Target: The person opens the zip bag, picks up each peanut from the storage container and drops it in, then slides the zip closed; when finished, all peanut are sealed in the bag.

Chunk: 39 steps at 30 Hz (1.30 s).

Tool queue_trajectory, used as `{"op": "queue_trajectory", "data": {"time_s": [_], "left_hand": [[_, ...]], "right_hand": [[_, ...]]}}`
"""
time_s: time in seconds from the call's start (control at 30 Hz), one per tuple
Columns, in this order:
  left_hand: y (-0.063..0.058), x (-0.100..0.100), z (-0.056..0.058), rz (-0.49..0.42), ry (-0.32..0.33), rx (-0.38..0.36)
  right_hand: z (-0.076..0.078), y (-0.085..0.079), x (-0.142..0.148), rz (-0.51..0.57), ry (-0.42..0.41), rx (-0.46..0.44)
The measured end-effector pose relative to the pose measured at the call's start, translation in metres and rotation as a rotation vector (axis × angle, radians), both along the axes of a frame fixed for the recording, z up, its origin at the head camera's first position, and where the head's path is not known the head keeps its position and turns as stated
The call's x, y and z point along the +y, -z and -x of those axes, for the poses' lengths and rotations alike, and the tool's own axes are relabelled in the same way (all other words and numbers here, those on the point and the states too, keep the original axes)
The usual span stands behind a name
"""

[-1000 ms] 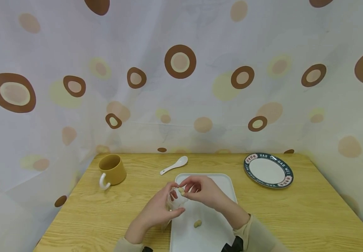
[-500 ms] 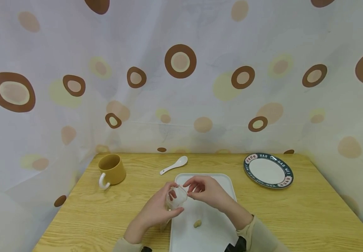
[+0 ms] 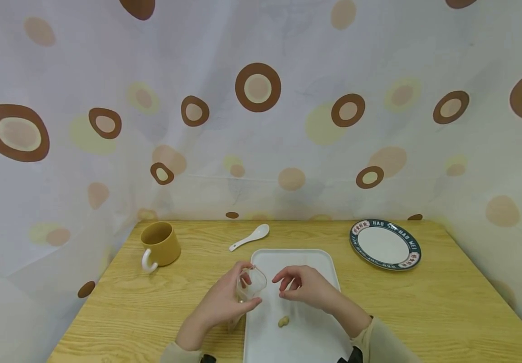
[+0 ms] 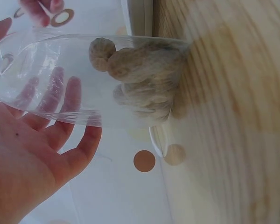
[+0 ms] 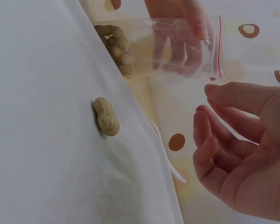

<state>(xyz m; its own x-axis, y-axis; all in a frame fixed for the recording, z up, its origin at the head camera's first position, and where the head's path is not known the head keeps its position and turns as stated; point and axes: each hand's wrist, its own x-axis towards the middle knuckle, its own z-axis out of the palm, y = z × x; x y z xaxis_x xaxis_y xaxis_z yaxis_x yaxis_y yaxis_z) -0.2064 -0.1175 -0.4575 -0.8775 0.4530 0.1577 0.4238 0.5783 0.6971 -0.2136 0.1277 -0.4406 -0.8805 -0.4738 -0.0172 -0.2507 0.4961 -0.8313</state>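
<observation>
My left hand [image 3: 222,305] holds a clear zip bag [image 5: 142,44] upright by its upper part, thumb and fingers around the sides, its red-edged mouth spread. Several unshelled peanuts [image 4: 144,70] lie at the bottom of the bag, which stands on the wood beside the white tray [image 3: 306,335]. Just right of the bag's mouth is my right hand [image 3: 308,288], over the tray, its fingers loosely bent with nothing between them. One loose peanut [image 5: 106,116] rests on the tray, below and nearer than the right hand in the head view.
On the wooden table [image 3: 451,302], a mustard mug [image 3: 163,244] with a white handle stands at the back left. A white spoon [image 3: 252,237] lies behind the tray. A green-rimmed plate [image 3: 384,245] sits at the back right. Patterned cloth [image 3: 261,151] hangs behind the table.
My right hand has put the peanut it pinched into the bag, let go, and drawn back right and slightly down. The left hand keeps holding the bag, nearly still.
</observation>
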Motion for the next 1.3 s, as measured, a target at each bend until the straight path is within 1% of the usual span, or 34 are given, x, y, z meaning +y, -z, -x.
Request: {"op": "queue_trajectory", "data": {"time_s": [0.37,0.73,0.9,1.03,1.3], "left_hand": [[-0.001,0.001,0.001,-0.007,0.006,0.008],[0.002,0.001,0.002,-0.004,0.001,-0.009],[0.002,0.000,0.002,-0.022,0.002,-0.018],[0.002,0.000,0.002,-0.024,0.007,-0.016],[0.001,0.001,0.001,-0.020,0.014,-0.003]], "right_hand": [[-0.003,0.020,0.007,-0.050,-0.029,-0.054],[-0.006,0.032,0.012,-0.087,-0.066,-0.054],[-0.008,0.035,0.011,-0.095,-0.086,-0.023],[-0.008,0.038,0.010,-0.104,-0.097,-0.011],[-0.008,0.044,0.009,-0.106,-0.104,-0.013]]}}
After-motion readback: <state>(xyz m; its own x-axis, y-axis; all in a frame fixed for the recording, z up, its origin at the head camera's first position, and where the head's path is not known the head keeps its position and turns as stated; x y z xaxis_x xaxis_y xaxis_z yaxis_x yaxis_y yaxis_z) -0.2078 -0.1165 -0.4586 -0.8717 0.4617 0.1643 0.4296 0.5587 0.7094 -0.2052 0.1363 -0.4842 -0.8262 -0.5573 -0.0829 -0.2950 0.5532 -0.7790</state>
